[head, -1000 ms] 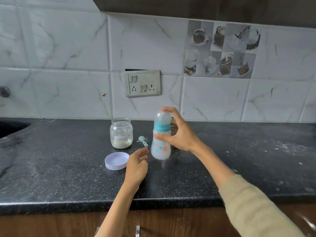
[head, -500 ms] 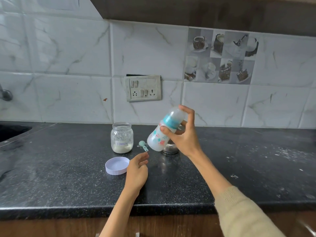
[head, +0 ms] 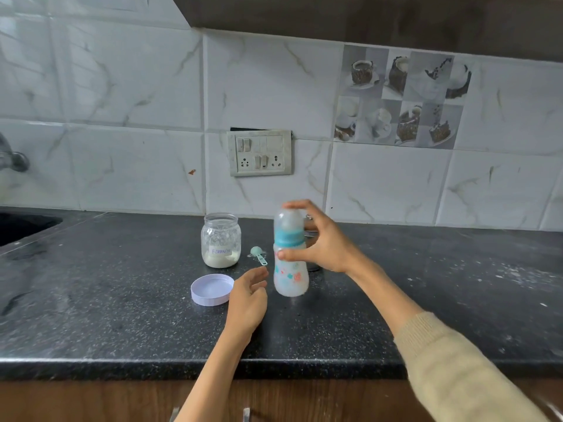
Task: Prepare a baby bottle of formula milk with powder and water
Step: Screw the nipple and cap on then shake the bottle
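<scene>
Frosted white bottle with teal collar (orange and teal prints), lilac lid, speckled black counter

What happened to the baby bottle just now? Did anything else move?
The right hand swung the cloudy plastic baby bottle with the teal collar from tilted back to upright, gripping it throughout, as if shaking it. The left hand stayed open and empty beside it. The glass formula jar, round lilac lid and small teal scoop stayed put.

Home kitchen: tiled backsplash, stone counter.
</scene>
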Tool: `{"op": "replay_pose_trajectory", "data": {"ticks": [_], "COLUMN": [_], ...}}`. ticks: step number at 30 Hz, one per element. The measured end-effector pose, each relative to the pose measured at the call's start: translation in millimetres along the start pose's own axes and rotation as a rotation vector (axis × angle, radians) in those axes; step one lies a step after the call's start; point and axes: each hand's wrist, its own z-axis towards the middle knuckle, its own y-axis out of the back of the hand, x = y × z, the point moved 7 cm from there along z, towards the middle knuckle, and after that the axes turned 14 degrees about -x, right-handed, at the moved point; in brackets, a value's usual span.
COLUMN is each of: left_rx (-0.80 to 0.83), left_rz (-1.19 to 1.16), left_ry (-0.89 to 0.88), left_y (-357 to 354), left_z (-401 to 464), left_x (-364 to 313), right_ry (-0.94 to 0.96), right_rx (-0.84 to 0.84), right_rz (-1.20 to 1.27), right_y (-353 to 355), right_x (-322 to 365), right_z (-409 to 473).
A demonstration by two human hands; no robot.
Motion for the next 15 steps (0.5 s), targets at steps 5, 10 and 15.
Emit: {"op": "replay_pose_trajectory", "data": {"ticks": [5,10,15], "left_rx": [-0.011,-0.009,-0.003], "left_rz": [-0.011,-0.010,0.003], "left_ry": [-0.014,-0.009,-0.017], "left_y": [2,2,2], "left_z": [0,1,1], "left_x": [-1,0,0], "right_ry": [0.005,0.011,0.011], "right_rx": [-0.152,-0.264,-0.188], "right_rz": [0.101,0.138,0.099], "right_y": [12,19,14], "right_x": [6,-6,-4], "right_z": [8,-1,-3]}}
